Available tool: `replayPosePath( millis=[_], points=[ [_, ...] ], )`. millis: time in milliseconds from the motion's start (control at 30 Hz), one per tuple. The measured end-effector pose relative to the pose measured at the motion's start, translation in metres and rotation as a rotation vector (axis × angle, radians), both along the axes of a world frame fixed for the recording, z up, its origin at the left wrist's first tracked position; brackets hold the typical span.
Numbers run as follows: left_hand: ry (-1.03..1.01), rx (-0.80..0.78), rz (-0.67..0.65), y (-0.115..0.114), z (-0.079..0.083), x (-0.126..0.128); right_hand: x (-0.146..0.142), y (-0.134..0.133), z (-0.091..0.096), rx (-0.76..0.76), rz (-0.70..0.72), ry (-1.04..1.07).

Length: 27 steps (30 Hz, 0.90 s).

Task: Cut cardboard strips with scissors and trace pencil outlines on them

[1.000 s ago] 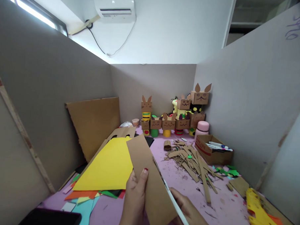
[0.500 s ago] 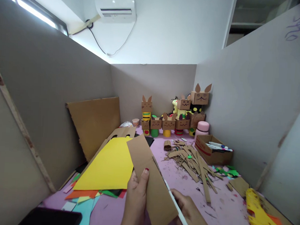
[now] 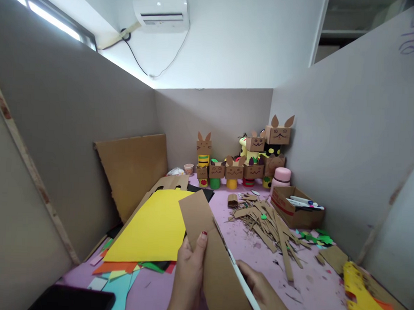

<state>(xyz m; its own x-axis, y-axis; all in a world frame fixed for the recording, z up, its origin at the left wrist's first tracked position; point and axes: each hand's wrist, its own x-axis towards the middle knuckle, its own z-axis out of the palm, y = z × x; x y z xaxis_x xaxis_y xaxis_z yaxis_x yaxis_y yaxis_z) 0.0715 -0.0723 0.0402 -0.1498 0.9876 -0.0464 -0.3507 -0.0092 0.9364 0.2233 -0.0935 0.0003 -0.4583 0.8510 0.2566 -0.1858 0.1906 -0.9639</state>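
My left hand (image 3: 190, 273) is closed on a long brown cardboard piece (image 3: 219, 270), thumb on its face and the other fingers behind. The piece is tilted in front of me, its far end up and to the left. Along its right edge lies a slim white-handled tool (image 3: 246, 287) with a thin, darker front part; its exact kind is unclear. My right hand (image 3: 259, 285) is closed around this tool, with its fingers partly hidden behind it. A large yellow sheet (image 3: 152, 230) lies just left of the cardboard.
Cardboard strips (image 3: 265, 226) are heaped to the right. Beyond them stand an open box of pens (image 3: 293, 213) and a pink bottle (image 3: 281, 176). Cardboard animal figures (image 3: 234, 171) line the back. A yellow glue gun (image 3: 362, 292) lies front right, a black device (image 3: 73, 300) front left.
The view has shifted slightly. The cardboard piece has moved a little down and to the right in my left hand. Both hands keep their hold.
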Motion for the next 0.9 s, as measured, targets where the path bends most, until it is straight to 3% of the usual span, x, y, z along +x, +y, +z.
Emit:
replayPosePath(
  millis=[167, 633, 900],
  points=[
    [-0.030, 0.008, -0.024, -0.004, 0.001, 0.004, 0.003, -0.001, 0.002, 0.049, -0.029, -0.041],
    [-0.053, 0.017, -0.049, 0.001, -0.003, 0.002, -0.002, 0.006, -0.025, 0.041, -0.062, -0.018],
    [-0.020, 0.008, -0.052, -0.002, -0.006, 0.005, -0.002, 0.004, -0.011, 0.014, -0.022, 0.030]
  ],
)
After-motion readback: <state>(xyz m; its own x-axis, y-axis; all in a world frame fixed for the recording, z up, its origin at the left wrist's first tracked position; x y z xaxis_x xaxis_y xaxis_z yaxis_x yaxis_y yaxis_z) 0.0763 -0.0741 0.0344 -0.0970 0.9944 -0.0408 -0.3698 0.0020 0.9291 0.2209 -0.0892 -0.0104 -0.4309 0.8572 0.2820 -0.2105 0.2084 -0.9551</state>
